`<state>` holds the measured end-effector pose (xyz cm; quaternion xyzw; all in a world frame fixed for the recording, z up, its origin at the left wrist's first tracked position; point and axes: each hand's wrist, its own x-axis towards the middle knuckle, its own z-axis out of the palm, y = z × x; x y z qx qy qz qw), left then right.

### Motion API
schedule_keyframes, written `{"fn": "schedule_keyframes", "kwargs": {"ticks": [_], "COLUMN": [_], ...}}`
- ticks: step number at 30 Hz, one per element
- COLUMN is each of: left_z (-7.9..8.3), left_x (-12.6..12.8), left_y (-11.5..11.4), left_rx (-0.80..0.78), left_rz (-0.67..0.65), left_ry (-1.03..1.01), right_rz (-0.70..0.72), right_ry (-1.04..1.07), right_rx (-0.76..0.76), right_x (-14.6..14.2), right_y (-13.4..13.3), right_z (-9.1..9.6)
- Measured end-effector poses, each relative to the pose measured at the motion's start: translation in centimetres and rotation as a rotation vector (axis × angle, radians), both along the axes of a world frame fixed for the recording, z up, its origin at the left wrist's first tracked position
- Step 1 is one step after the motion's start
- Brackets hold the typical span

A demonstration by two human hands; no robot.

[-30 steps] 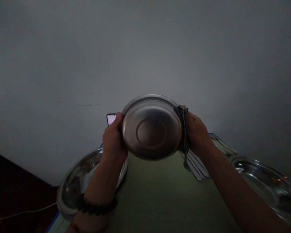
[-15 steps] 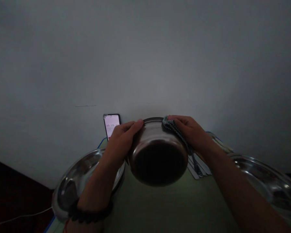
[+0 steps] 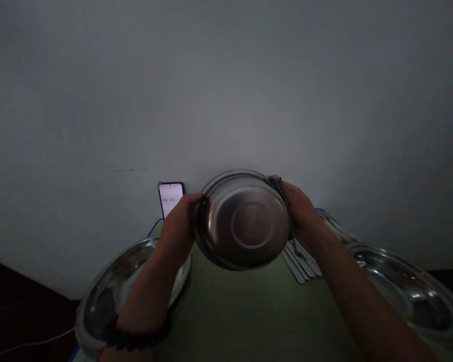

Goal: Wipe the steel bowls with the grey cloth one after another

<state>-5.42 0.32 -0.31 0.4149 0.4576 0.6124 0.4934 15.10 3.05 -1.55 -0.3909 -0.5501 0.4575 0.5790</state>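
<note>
A round stainless steel bowl [image 3: 251, 221] is held up over the table, tilted so that its underside faces me. My left hand [image 3: 179, 226] grips the bowl's left rim, thumb on the outer wall and the other fingers hidden behind. On the opposite side, my right hand [image 3: 301, 206] is closed around a dark patterned cloth [image 3: 281, 196] and presses it over the bowl's right rim. A corner of the cloth hangs down below the right hand. The inside of the bowl is out of sight.
Large steel basins stand at either side, one on the left [image 3: 98, 286] and one on the right [image 3: 419, 301]. Several flat metal utensil handles [image 3: 304, 266] lie on the green tabletop [image 3: 226, 311]. A phone [image 3: 170, 198] showing a timer leans on the wall [image 3: 226, 90].
Both hands have tipped and turned the bowl, so its bottom now shows more fully. The cloth has shifted slightly right along the rim.
</note>
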Motion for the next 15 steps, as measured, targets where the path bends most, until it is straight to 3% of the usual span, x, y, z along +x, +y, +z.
{"fn": "schedule_keyframes", "kwargs": {"ticks": [6, 9, 15], "left_z": [0.0, -0.1, 0.3], "left_x": [-0.3, -0.4, 0.2], "left_y": [-0.1, -0.1, -0.2], "left_rx": [0.033, -0.041, -0.046], "left_rz": [-0.038, -0.038, 0.114], "left_ry": [0.257, 0.111, -0.155], "right_rz": [0.11, 0.091, -0.025], "right_ry": [-0.115, -0.114, -0.084], "right_rx": [0.044, 0.044, 0.002], "right_x": [-0.4, -1.0, -0.8], "right_y": [-0.3, -0.5, -0.4], "right_z": [0.0, 0.0, -0.1]}}
